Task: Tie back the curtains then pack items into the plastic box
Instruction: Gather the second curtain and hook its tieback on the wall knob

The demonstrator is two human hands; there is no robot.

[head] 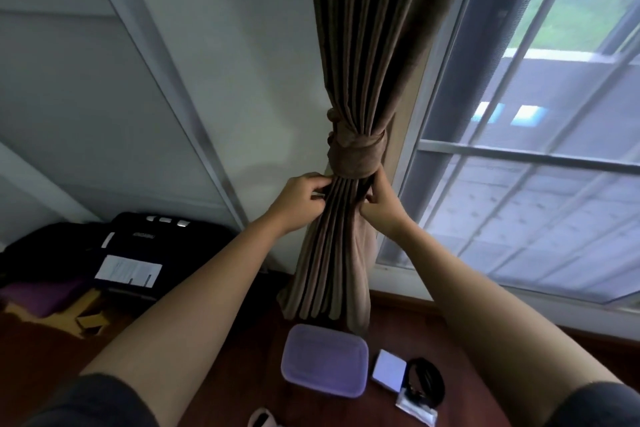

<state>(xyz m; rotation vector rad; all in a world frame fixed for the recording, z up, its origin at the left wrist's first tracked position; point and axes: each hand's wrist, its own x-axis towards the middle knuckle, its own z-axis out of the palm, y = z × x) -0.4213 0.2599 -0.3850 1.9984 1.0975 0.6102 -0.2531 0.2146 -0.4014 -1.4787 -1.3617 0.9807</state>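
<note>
Pale wall [242, 45], barred window [536, 166], wooden floor [214, 340]

Count: 1 curtain [363, 45], 1 tieback [356, 156], 2 hands (left [299, 199], right [384, 204]), 1 plastic box [325, 362], 1 white square pad [389, 370], 1 black coiled strap [426, 380], 1 clear packet [415, 409], possibly 1 more pale item [261, 419] cut off at the bottom edge.

Cool daylight enters through the window [540, 184] on the right, the only bright area, washed out near the top. The room is dim: creases of the curtain [363, 45] go nearly black, and the floor [249, 350] loses detail. Straight lines bow toward the edges — wide-angle distortion — and everything looks soft.
</note>
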